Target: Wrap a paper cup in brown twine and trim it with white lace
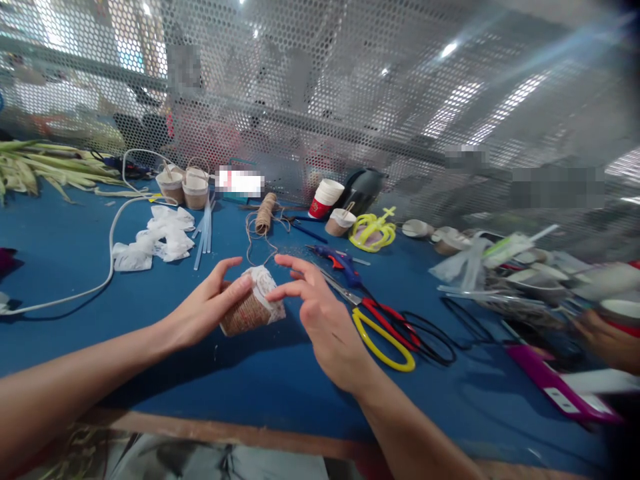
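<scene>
My left hand [210, 303] grips a paper cup wrapped in brown twine [245, 319], which lies tilted on its side just above the table. White lace [261, 285] covers one end of the cup, and my left thumb presses on its edge. With fingers stretched apart, my right hand [325, 323] is beside the lace; one fingertip is at it, though whether it touches is hard to tell. A strand of twine runs from behind the cup to a twine spool [266, 212]. Right of my right hand are scissors with red and yellow handles [383, 340] and a blue glue gun [345, 265].
White lace pieces [165, 233] and clear glue sticks [204, 233] lie left. Twine-wrapped cups [196, 190] and stacked paper cups [326, 198] stand behind, near a yellow crown shape [373, 233]. A white cable [113, 247] crosses the left; a purple power strip [555, 383] lies right, near another person's hand [607, 340].
</scene>
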Tool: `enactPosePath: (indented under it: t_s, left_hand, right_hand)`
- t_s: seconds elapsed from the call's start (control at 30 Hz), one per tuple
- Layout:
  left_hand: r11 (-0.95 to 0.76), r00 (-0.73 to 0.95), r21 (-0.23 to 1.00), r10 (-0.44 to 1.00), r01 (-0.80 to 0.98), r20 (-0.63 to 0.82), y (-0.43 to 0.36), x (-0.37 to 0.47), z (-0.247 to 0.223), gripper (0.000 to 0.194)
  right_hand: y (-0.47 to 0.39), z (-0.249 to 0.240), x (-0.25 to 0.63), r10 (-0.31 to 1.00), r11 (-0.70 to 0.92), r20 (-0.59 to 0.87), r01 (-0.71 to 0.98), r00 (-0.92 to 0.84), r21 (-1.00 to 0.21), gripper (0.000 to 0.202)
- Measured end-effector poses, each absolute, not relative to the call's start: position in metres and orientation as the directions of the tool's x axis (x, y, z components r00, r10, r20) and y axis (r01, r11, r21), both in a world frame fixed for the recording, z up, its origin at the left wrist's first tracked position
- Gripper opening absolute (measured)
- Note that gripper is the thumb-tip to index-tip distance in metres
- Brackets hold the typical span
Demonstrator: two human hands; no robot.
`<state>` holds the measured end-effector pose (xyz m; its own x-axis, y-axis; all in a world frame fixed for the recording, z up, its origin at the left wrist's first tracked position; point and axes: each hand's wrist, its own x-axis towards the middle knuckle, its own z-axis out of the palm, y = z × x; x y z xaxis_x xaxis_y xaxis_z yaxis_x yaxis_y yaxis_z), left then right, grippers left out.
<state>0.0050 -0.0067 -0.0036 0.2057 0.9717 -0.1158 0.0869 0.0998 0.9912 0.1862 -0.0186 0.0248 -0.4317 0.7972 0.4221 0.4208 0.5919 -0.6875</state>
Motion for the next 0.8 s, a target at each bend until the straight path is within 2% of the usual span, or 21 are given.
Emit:
enactPosePath:
  t_s: [0.13,0.3,0.47,0.7,0.8]
  left_hand:
    - [0.029,0.219,0.983,0.973,0.184,-0.07,-0.007,0.0028,-0.0064,0.064]
    - [-0.032,0.228,0.979,0.974,0.203,-0.015,-0.0065,0.0015,-0.012,0.065]
    - [-0.082,0.243,0.952,0.97,0.294,0.008,-0.0084,0.002,-0.0092,0.065]
    - [-0.089,0.23,0.961,0.973,0.262,0.027,-0.0089,0.0013,-0.0086,0.065]
    - [-0.068,0.237,0.965,0.972,0.252,0.007,-0.0068,0.0009,-0.0098,0.066]
  right_hand:
    - [-0.0179,0.0254,0.1851,0.804,0.58,0.411,0.414,-0.43,-0.702,0.051]
    - [-0.0168,0.0252,0.1844,0.817,0.561,0.404,0.405,-0.411,-0.722,0.049]
    - [-0.0162,0.0247,0.1837,0.834,0.536,0.385,0.415,-0.395,-0.735,0.051]
    - [-0.0139,0.0236,0.1835,0.849,0.51,0.364,0.413,-0.383,-0.755,0.053]
    - [-0.014,0.0239,0.185,0.848,0.519,0.398,0.398,-0.35,-0.756,0.054]
